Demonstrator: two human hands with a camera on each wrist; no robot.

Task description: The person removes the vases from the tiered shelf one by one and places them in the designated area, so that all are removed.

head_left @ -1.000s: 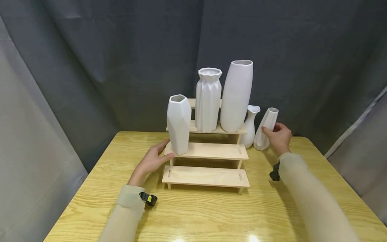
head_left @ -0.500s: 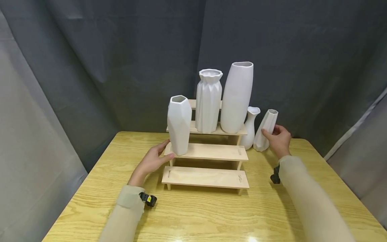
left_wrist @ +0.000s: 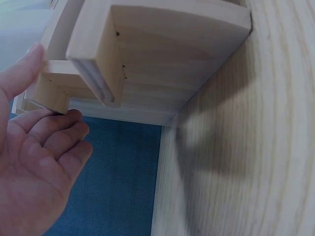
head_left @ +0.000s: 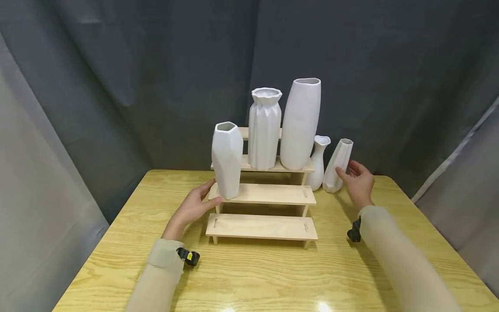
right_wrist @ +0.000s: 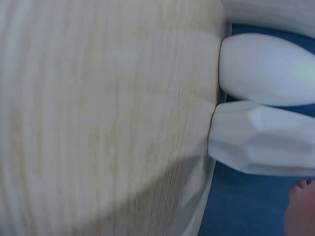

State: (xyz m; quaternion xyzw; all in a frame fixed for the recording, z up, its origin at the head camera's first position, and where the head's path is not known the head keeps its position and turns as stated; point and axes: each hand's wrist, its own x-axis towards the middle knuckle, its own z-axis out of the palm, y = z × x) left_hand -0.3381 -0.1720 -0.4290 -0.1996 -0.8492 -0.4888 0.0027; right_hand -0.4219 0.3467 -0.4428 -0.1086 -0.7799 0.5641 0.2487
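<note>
My left hand (head_left: 191, 212) is at the left end of a stepped wooden display stand (head_left: 273, 193). In the left wrist view, its thumb and curled fingers grip the end of one board. On that tier stands a white faceted vase (head_left: 227, 160), just beyond the hand. At the right, my right hand (head_left: 359, 184) is beside a white ribbed, tapering vase (head_left: 337, 167) on the table. Its thumb is close to that vase, and its fingers are apart from it. In the right wrist view only a small part of the right hand (right_wrist: 301, 209) shows.
A pleated white vase (head_left: 265, 130) and a tall white vase (head_left: 301, 123) share a higher tier. A flared-neck white vase (head_left: 317, 167) stands on the table (head_left: 249, 277) between the stand and the ribbed vase. Dark curtain (head_left: 156, 86) hangs behind the table.
My right hand has loosened from the ribbed vase and drawn slightly to the right of it. The left hand keeps its place on the stand. The head view has shifted slightly.
</note>
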